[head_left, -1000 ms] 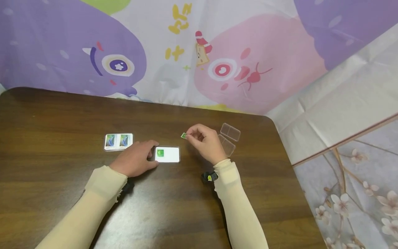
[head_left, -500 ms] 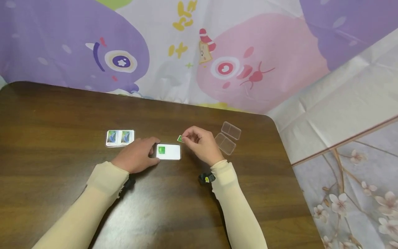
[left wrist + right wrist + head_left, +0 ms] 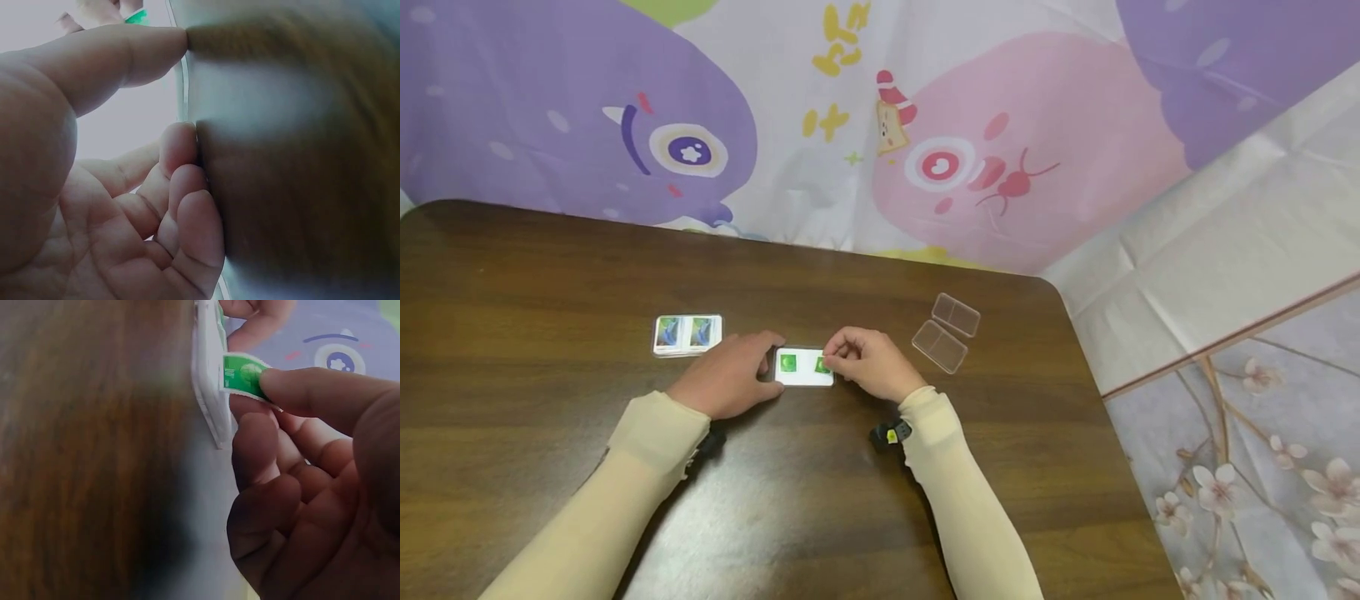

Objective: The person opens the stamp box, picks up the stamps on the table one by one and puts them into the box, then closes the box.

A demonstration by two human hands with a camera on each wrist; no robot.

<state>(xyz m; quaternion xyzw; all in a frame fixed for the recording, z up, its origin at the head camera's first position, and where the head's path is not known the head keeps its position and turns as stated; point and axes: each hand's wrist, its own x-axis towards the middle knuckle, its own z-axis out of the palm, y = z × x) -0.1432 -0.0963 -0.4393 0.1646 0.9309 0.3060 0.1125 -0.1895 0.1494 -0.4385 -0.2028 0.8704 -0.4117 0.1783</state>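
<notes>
In the head view a shallow clear case with a white card inside (image 3: 803, 377) lies flat on the table. One green stamp (image 3: 787, 363) sits on its left half. My left hand (image 3: 726, 377) holds the case at its left end, thumb at the near corner and index finger at the far one. With thumb and forefinger, my right hand (image 3: 880, 364) pinches a second green stamp (image 3: 240, 374) over the card's right half. The right wrist view shows this stamp bent, its free edge at the white surface. Its pinched end is hidden by the thumb.
Left of the left hand lies another clear case (image 3: 688, 336) with two blue-and-green stamps. Two clear plastic lids or trays (image 3: 957, 315) lie right of the right hand. The wooden table (image 3: 790, 500) meets a cartoon-printed cloth (image 3: 805, 167) at the back.
My right hand has moved left and toward me, bringing its stamp from beyond the case's right end onto the card's right half. My left hand stays at the case.
</notes>
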